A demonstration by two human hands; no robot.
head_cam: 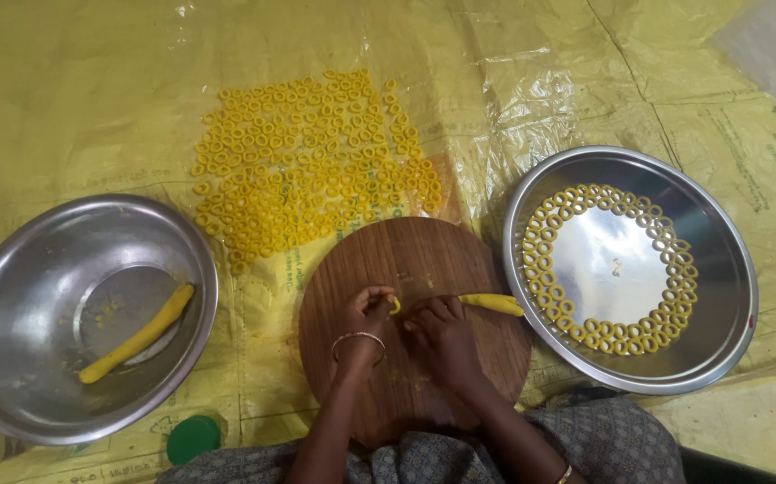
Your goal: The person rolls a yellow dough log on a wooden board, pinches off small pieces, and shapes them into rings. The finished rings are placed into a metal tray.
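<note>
Two hands work yellow dough on a round board

The round brown wooden board point(415, 269) lies on a crinkly yellow plastic sheet point(92, 99), in front of the person. Both hands rest on the board.

The left hand point(368, 314) has a thin metal bangle on its wrist. Its fingers curl in and pinch a tiny yellow dough ring point(395, 306) at their tips. The right hand point(440, 327) sits just beside it, at 3 o'clock from the left hand. Its fingers bend down over one end of a short yellow dough rope point(493, 304) and press on it. The rope lies on the board and pokes out toward 3 o'clock, almost to the board's edge.

At 12 o'clock from the board, a big patch of small yellow dough rings point(307, 161) is spread flat on the sheet, packed close together.

At 3 o'clock sits a wide, shiny steel plate point(719, 296). More yellow rings point(536, 260) line it in a neat circle, about two rows thick, with a bare middle.

At 9 o'clock sits a deep steel bowl point(11, 296). A long yellow dough roll point(137, 333) lies slanted inside it.

A small green round lid point(194, 437) lies on the sheet at 7 o'clock, near the bowl's rim. Grey patterned cloth point(603, 439) covers the person's lap at 6 o'clock.
</note>
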